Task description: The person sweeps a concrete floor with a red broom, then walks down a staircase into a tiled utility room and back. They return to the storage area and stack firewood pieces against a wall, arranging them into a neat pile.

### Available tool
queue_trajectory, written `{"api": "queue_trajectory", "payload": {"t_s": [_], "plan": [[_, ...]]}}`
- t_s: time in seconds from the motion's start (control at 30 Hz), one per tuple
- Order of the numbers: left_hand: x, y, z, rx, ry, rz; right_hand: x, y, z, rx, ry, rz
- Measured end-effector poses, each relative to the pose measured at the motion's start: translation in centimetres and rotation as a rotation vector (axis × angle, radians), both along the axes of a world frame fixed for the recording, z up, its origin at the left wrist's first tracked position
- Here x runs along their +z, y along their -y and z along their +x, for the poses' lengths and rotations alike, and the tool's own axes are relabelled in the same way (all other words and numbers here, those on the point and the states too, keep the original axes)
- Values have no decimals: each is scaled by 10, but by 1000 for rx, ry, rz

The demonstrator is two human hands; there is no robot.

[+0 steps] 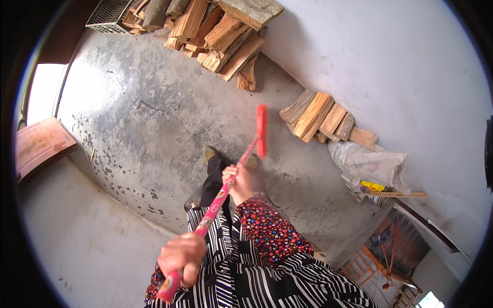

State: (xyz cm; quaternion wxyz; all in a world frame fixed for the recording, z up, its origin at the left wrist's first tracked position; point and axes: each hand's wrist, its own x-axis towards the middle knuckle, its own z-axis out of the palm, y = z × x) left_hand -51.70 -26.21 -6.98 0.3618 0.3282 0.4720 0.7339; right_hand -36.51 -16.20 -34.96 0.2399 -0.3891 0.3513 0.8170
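A long pink patterned pole (217, 204) slants away from me across my striped apron, with a red bar-shaped head (262, 131) at its far end. The head is slightly blurred, so I cannot tell whether it is a mop or a broom. Around the pole's near end, at lower left, my left hand (181, 256) is closed. My right hand (239, 181) grips the pole farther along, above my shoes. Below the head lies the grey concrete floor (161, 100); whether the two touch I cannot tell.
Split firewood (223, 34) is piled at the top beside a plastic crate (109, 17). More split logs (314, 115) lean along the right wall (369, 69), next to a white woven sack (366, 163). A pinkish panel (44, 144) stands at far left. Wooden furniture (360, 267) shows at lower right.
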Motion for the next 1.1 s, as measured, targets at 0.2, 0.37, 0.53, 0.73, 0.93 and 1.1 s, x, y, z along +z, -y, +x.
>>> {"api": "queue_trajectory", "payload": {"t_s": [0.2,0.37,0.53,0.73,0.93,1.1], "plan": [[-74,-91,-47,-327,79,-353,-126,-48,68,132,390,350],[-48,-135,-84,-147,-68,-207,-99,-113,-51,39,127,440],[-29,-137,-82,-177,-177,145,-42,-159,-85,-129,-193,99],[-35,-235,-87,-192,-139,-92,-54,-249,-73,-240,155,203],[-31,-312,-95,-19,-48,-205,-67,-317,-146,-76,115,263],[38,-332,-35,-144,-294,156,20,-320,-89,-119,-181,23]]}}
